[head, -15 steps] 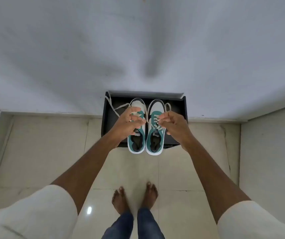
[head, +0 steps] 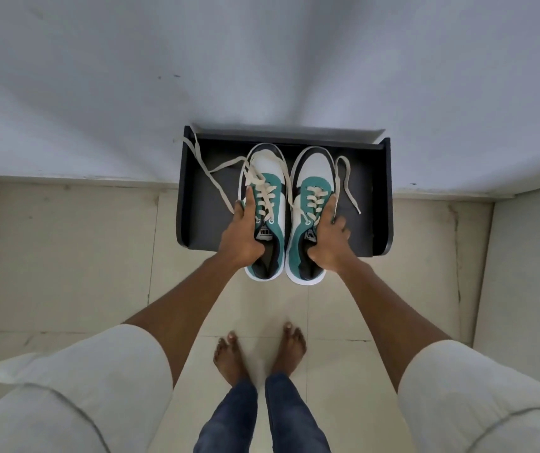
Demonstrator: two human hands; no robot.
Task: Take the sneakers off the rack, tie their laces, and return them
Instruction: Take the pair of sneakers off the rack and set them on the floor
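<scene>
Two teal-and-white sneakers stand side by side on the black rack (head: 373, 197), heels past its front edge. My left hand (head: 240, 238) grips the left sneaker (head: 267, 178) at its collar, thumb inside the opening, fingers along the outer side. My right hand (head: 329, 238) grips the right sneaker (head: 314, 171) the same way. The cream laces hang untied: a long lace (head: 211, 174) trails left over the rack's corner, another lace (head: 347, 181) loops out to the right.
The rack stands against a white wall (head: 262, 60) on a beige tiled floor (head: 65, 256). A wall (head: 530, 256) closes in the right side. My bare feet (head: 258, 354) are on the tiles just in front of the rack.
My hands have moved from the laces down to the sneakers' collars and closed on them. The shoes now look larger and nearer in the view.
</scene>
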